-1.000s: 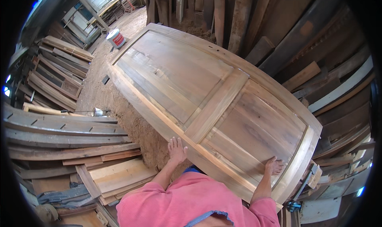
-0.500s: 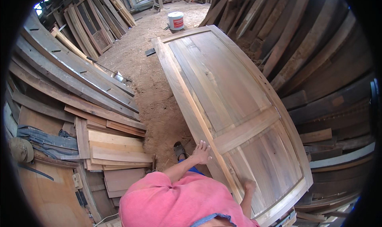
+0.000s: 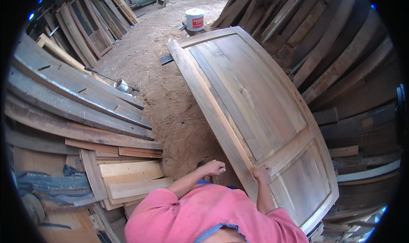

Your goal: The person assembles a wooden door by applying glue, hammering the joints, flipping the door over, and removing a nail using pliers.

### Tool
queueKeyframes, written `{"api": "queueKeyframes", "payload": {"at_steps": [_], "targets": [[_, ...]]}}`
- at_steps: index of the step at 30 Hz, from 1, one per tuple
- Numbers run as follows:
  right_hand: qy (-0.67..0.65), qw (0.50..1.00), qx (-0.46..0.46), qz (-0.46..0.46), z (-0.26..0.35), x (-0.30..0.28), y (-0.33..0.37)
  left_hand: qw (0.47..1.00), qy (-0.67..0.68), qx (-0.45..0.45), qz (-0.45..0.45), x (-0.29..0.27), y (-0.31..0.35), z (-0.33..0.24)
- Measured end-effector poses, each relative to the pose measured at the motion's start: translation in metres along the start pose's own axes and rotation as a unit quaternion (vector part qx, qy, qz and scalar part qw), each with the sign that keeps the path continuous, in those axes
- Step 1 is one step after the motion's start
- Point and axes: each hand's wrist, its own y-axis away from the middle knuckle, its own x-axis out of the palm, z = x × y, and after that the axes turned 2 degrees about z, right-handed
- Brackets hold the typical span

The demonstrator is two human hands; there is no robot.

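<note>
A large wooden panelled door (image 3: 251, 94) lies flat in front of me and to my right, with a raised frame, a cross rail and recessed panels. My right hand (image 3: 261, 174) rests closed on its near stile, where the cross rail (image 3: 289, 153) meets it. Whatever may be under those fingers is hidden. Just left of the door's long edge, my left hand (image 3: 215, 168) hangs in the air with its fingers curled, apart from the wood, and nothing shows in it.
A white bucket with a red label (image 3: 194, 19) stands beyond the door's far end. Planks (image 3: 81, 90) are stacked along my left, and boards (image 3: 341, 43) lean on the right. A small metal can (image 3: 122, 85) sits by the left stack. Sawdust covers the ground (image 3: 170, 111).
My left hand has come off the door's edge and curled from flat to closed. My right hand has slid farther up the stile to the cross rail. The view has shifted slightly.
</note>
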Motion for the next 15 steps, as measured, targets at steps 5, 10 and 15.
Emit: {"api": "queueKeyframes", "payload": {"at_steps": [5, 10, 15], "targets": [[-0.052, 0.998, 0.026, 0.037, 0.010, -0.013, 0.023, 0.985, -0.057, -0.153, 0.049, -0.057, 0.050, 0.084], [0.032, 0.999, 0.029, 0.019, 0.012, 0.004, 0.012, 0.965, -0.016, -0.261, -0.029, -0.072, 0.085, 0.158], [0.020, 0.999, 0.014, 0.034, 0.008, -0.005, 0.013, 0.891, 0.258, -0.330, -0.173, -0.039, 0.084, 0.155]]}}
